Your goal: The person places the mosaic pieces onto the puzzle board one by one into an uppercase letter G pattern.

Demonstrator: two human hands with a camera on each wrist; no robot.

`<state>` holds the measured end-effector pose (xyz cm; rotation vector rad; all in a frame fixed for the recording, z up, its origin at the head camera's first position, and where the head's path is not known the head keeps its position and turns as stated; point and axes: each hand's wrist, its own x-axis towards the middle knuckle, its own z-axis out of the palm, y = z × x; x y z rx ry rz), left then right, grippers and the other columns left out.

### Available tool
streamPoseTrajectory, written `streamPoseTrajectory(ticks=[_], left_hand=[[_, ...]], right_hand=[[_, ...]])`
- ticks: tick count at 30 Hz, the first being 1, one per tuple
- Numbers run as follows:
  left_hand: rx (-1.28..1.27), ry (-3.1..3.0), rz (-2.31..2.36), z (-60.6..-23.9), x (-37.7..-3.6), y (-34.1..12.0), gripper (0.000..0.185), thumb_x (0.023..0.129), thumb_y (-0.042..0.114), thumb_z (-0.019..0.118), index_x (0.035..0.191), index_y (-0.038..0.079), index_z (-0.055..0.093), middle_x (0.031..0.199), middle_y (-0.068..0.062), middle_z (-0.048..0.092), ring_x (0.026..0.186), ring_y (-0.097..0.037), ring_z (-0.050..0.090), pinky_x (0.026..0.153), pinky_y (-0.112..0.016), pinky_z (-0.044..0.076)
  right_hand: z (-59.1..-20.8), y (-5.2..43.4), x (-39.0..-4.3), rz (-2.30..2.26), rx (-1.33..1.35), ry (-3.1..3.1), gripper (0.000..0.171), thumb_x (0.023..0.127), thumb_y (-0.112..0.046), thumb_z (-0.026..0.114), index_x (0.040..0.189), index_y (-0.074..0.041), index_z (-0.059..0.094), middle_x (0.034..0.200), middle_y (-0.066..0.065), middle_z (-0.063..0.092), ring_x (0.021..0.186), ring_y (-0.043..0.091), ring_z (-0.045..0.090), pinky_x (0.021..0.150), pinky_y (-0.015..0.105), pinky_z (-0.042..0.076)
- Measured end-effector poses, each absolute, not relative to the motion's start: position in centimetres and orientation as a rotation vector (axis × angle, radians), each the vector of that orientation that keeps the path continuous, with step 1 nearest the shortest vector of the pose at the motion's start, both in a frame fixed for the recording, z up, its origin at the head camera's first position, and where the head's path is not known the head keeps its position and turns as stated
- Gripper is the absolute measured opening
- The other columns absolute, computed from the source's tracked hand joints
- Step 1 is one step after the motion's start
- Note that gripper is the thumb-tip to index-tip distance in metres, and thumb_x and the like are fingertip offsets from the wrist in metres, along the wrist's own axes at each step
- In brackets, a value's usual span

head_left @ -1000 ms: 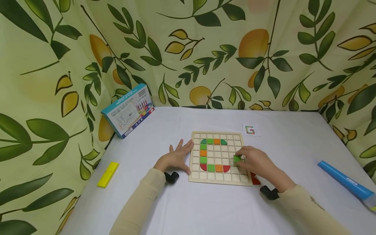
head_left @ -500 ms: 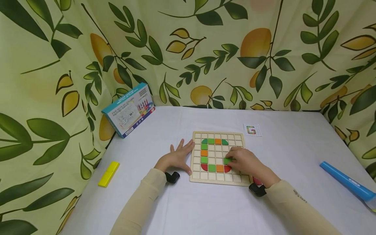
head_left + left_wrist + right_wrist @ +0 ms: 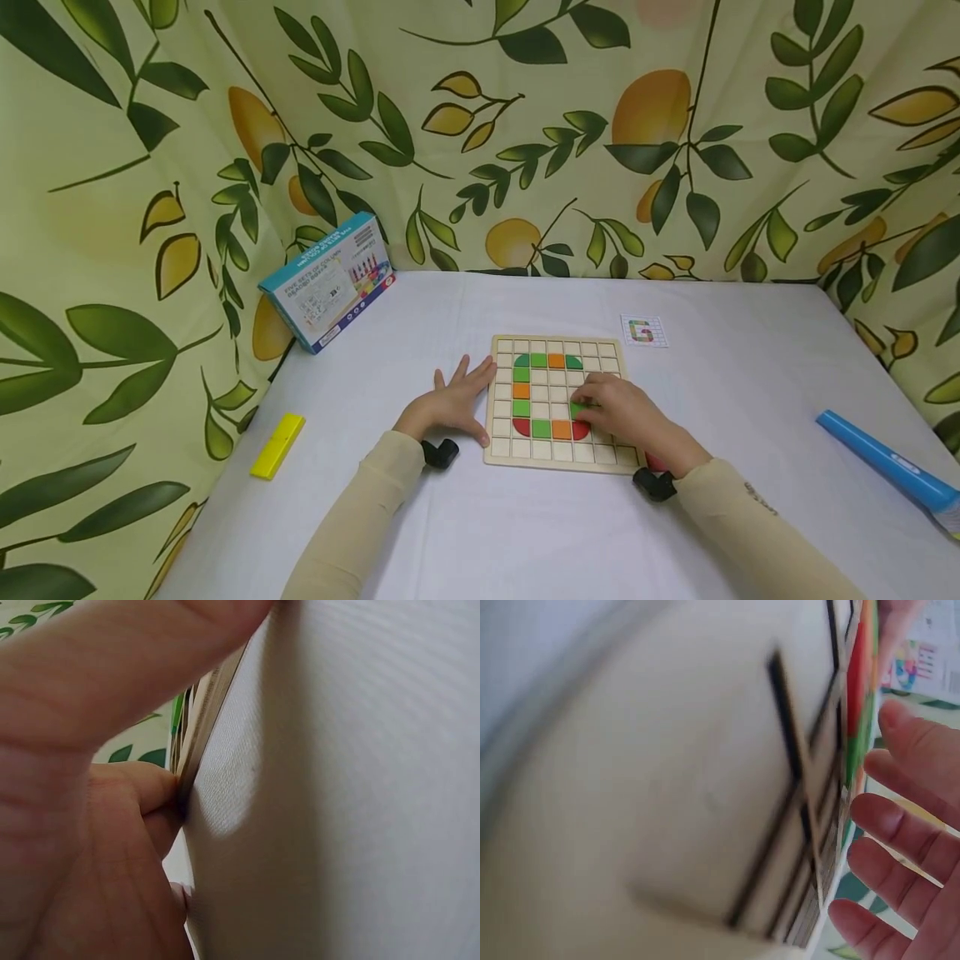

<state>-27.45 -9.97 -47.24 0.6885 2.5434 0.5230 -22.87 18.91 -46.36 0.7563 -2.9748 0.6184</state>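
White cloth covers the table (image 3: 525,533) under my hands; my right hand (image 3: 626,414) hides most of the green tile (image 3: 577,410) it pinches on the wooden board (image 3: 558,454), having slid inward since a second ago; my left hand (image 3: 450,402) stays flat, fingers spread, beside the board's near edge

A white-clothed table (image 3: 525,533) is filling the foreground under even light. Pale green fabric walls (image 3: 525,125), printed with dark leaves and orange fruit, are enclosing it at the back and on both sides, their lower edges meeting the table.
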Motion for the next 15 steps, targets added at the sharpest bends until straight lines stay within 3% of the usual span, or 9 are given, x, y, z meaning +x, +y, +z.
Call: streamPoseTrajectory(ticks=[7, 15], left_hand=[[0.684, 2.546, 0.534, -47.8, -27.6, -10.2, 0.129, 0.051, 0.045, 0.086, 0.150, 0.021, 0.007, 0.154, 0.008, -0.005, 0.138, -0.024, -0.019, 0.100, -0.065, -0.014], [0.705, 2.546, 0.529, -47.9, -27.8, -10.0, 0.129, 0.052, 0.045, 0.086, 0.150, 0.021, 0.005, 0.154, 0.008, -0.006, 0.138, -0.024, -0.020, 0.100, -0.065, -0.013]], right_hand=[[-44.9, 21.7, -22.2, 0.708, 0.480, -3.039, 0.024, 0.083, -0.018, 0.069, 0.105, -0.009, 0.069, 0.103, 0.005, 0.062, 0.092, 0.023, 0.056, 0.078, 0.042, 0.050], [-44.5, 25.2, -19.6, 0.619, 0.369, -3.123, 0.023, 0.077, -0.015, 0.073, 0.099, -0.007, 0.070, 0.090, 0.000, 0.061, 0.083, 0.020, 0.056, 0.072, 0.039, 0.050]])
